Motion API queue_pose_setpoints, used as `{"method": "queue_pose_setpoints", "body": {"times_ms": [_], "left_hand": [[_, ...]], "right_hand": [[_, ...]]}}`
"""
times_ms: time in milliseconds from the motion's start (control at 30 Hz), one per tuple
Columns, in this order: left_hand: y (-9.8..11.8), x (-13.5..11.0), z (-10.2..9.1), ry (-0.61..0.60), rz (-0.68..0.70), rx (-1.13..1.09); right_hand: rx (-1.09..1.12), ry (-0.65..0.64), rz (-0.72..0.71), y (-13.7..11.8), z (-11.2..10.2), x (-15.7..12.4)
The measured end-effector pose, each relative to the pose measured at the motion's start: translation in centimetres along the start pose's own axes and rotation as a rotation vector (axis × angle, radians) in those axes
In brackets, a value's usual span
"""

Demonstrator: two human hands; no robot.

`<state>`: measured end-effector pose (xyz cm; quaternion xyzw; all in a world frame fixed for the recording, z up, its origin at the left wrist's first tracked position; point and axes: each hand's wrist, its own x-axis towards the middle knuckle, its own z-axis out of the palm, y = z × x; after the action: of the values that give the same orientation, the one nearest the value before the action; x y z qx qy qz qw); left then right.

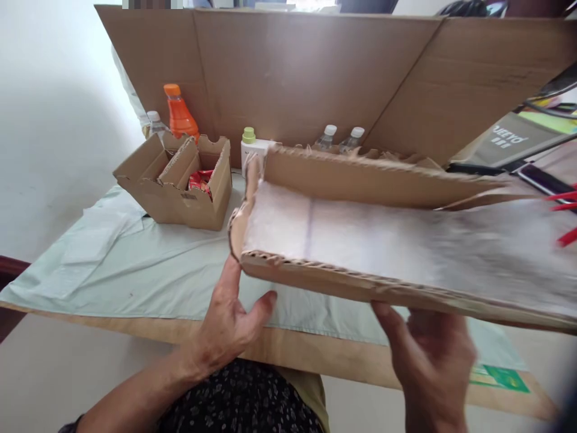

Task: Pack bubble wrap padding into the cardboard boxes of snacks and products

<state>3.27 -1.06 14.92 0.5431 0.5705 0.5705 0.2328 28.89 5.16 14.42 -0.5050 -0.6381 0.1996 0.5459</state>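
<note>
A long, shallow cardboard box (315, 279) is raised and tilted above the table in front of me. Sheets of whitish, translucent plastic packaging (351, 234) line its inside. My left hand (234, 319) supports the box at its left end; the fingertips go out of sight behind the cardboard and the thumb stands apart from it. Under the front wall, my right hand (428, 355) grips the box, thumb against the front and fingers hidden beneath. The right end of the box is blurred.
At left stands a divided cardboard box (189, 204) with a red packet (201, 180). Behind it are an orange bottle (180, 114) and a clear bottle (155, 123). A white bottle (256, 150) stands before the tall cardboard panel (293, 72). Plastic sheets (94, 234) lie on the cloth (180, 270).
</note>
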Motion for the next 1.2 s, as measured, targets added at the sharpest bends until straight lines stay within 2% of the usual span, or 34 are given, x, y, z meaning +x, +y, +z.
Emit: {"method": "queue_pose_setpoints", "body": {"times_ms": [100,233,333,433,567,667,767,967,1100,1200], "left_hand": [[-3.4,-4.7,-1.4,0.074,-0.236,0.054],[-6.9,-10.3,-3.6,0.204,-0.468,0.075],[-7.4,-12.2,-4.6,0.270,-0.511,0.107],[-7.3,-13.0,-4.6,0.319,-0.531,0.165],[-8.6,-14.2,-4.4,0.309,-0.506,0.233],[-10.1,-15.2,-4.6,0.261,-0.463,0.273],[-10.4,-15.5,-4.6,0.198,-0.441,0.291],[-8.8,-14.9,-3.2,0.208,-0.439,0.281],[-9.8,-15.3,-3.4,0.110,-0.424,0.253],[-10.6,-15.5,-3.9,0.092,-0.431,0.270]], "right_hand": [[-0.017,-0.203,0.020,1.0,2.3,-1.0],[0.114,-0.506,0.062,1.6,7.9,-0.7],[0.260,-0.711,0.096,1.7,12.8,0.6],[0.370,-0.807,0.078,1.8,16.8,2.0],[0.429,-0.767,0.016,1.8,20.3,3.1],[0.413,-0.709,-0.004,1.8,21.6,3.2],[0.378,-0.662,-0.004,1.9,22.5,2.8],[0.280,-0.581,-0.049,0.9,22.9,2.1],[0.252,-0.507,-0.080,0.3,22.2,1.2],[0.249,-0.448,-0.040,1.2,21.6,-0.1]]}}
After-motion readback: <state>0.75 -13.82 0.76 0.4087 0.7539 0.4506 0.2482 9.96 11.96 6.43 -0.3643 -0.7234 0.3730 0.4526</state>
